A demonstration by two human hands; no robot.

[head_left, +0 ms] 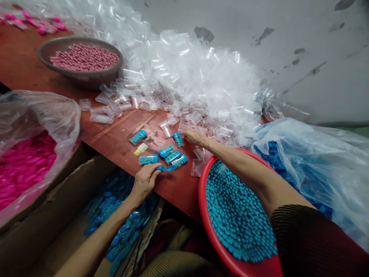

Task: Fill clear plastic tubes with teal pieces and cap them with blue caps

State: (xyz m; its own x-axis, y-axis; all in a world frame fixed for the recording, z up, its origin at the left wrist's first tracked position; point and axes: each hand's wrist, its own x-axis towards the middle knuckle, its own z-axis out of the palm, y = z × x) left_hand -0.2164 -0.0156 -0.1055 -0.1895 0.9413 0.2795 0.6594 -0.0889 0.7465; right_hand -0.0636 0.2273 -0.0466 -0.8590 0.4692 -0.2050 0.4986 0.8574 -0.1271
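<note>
Clock positions are taken from the middle of the view. The left hand (145,179), at 8 o'clock, pinches a blue cap (161,168) between thumb and fingers, just above the tabletop (178,188). The right hand (194,136), near the middle, has its fingers bent at the near edge of a pile of clear tubes (201,80) that spreads across 12 o'clock; whether its grip holds a tube cannot be told. One bead-filled bottle (178,139) lies just beside its fingertips, at their 8 o'clock. Three more lie touching at 7 o'clock, by a yellow label (140,149). A red basin (203,192) of blue beads (236,215) sits between 4 and 5 o'clock, under the right forearm. A bowl (43,54) of pink beads (85,57) stands at 10 o'clock; a clear bag (340,165) containing blue pieces lies at 3 o'clock.
</note>
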